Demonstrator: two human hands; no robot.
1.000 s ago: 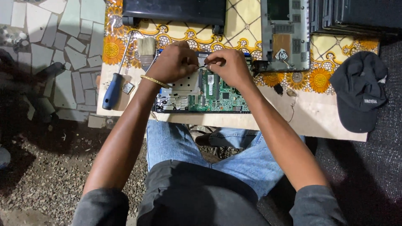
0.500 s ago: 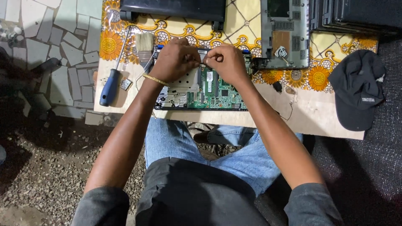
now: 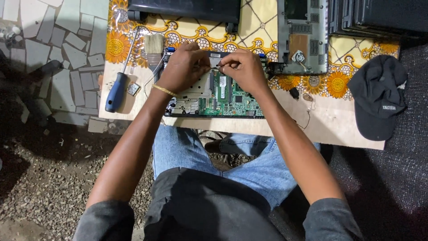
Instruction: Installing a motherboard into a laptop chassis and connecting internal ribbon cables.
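A green laptop circuit board (image 3: 223,96) lies on the small table (image 3: 285,127) in front of me, above my knees. My left hand (image 3: 183,68), with a thin bracelet at the wrist, and my right hand (image 3: 244,70) meet over the board's far edge. The fingertips of both hands pinch a small grey metal part (image 3: 216,60) there. My fingers hide how the part sits on the board.
A blue-handled screwdriver (image 3: 117,91), a paintbrush (image 3: 154,46) and a small chip (image 3: 133,89) lie left of the board. A grey laptop shell (image 3: 303,38) and a black laptop (image 3: 183,8) lie behind it, and a black cap (image 3: 379,96) lies right. The ground is gravel and stone.
Both hands stay at the board's far edge, fingertips shifting slightly on the metal part. Nothing else on the table has moved.
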